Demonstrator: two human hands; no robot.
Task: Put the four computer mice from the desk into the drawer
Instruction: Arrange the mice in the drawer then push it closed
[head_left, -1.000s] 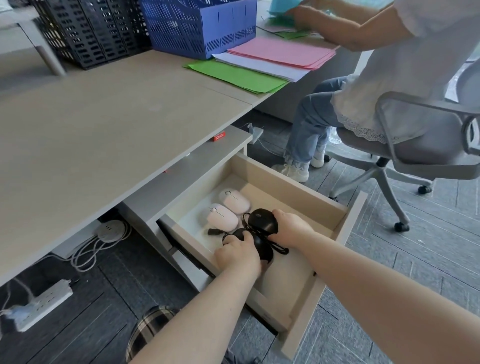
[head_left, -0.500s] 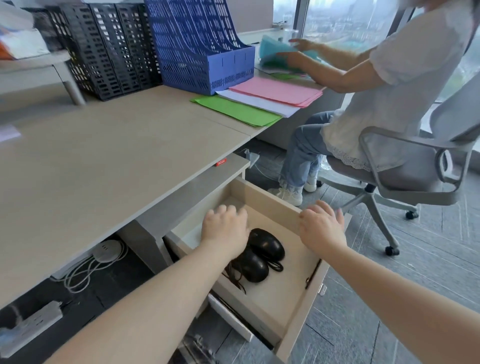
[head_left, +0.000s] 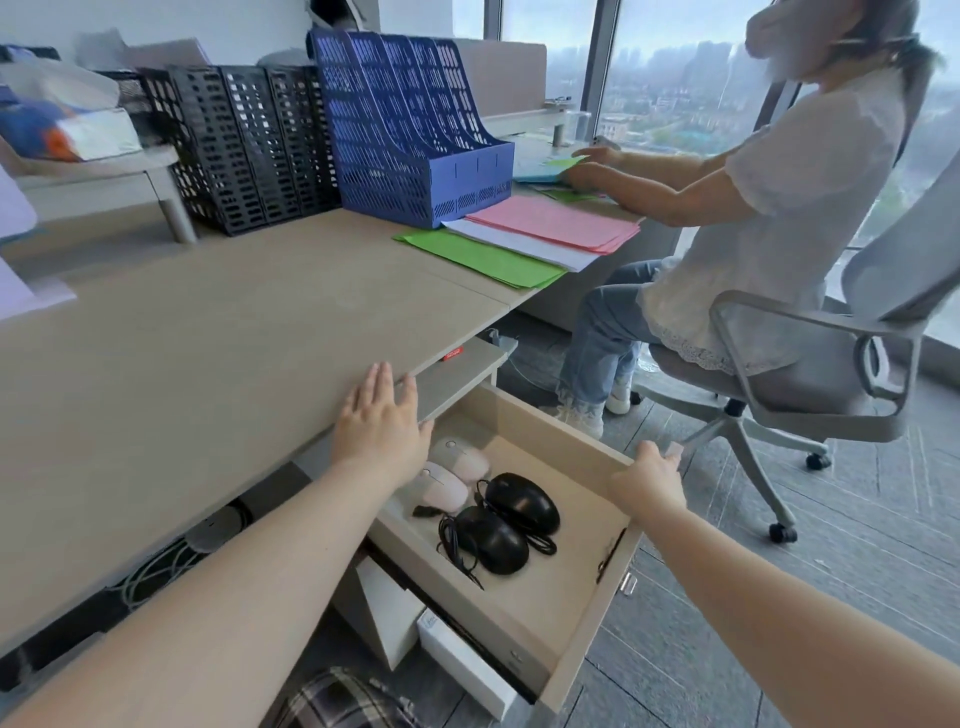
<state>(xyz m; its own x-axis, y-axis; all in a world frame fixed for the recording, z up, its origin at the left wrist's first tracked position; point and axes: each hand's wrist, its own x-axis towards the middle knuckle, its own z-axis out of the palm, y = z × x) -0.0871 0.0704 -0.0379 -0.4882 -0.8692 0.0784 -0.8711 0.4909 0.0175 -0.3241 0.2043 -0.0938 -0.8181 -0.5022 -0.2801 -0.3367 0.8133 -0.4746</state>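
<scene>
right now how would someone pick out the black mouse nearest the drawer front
Look in the open drawer under the desk edge. Two black mice lie beside two pink mice. Yours is the black mouse closer to the drawer front, with its cable bunched on its left.

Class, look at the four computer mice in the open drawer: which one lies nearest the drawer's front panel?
The black mouse with the cable coiled beside it, left of and nearer than the other black mouse. Both pink mice lie further back.
</scene>
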